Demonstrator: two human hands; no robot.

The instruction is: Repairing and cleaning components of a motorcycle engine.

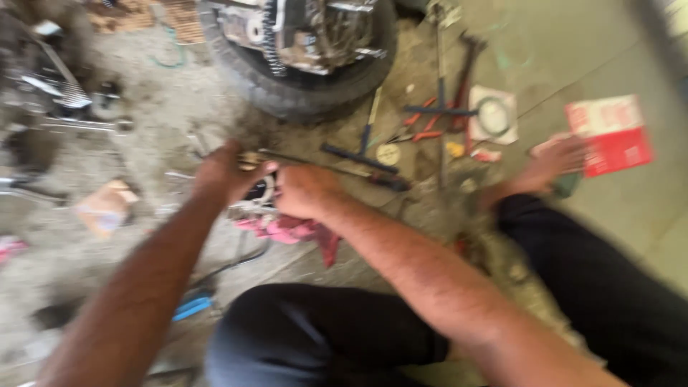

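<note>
The picture is blurred by motion. My left hand [223, 174] and my right hand [307, 190] meet over a small round metal part [256, 195] that lies on a pink rag [290, 230] on the dirty floor. My left hand grips a small metal piece at the end of a long thin rod [337, 166] that runs off to the right. My right hand is closed next to it on the same part; what its fingers hold is hidden. My knees, in dark trousers, frame the bottom of the view.
A tyre with engine parts in it [304, 61] lies straight ahead. Red-handled pliers [428, 122], a T-handle tool [362, 147] and a ring on white card [493, 115] lie to the right. A red and white packet [613, 136] sits beside my bare foot [552, 163]. A blue tool [192, 307] is near my left knee.
</note>
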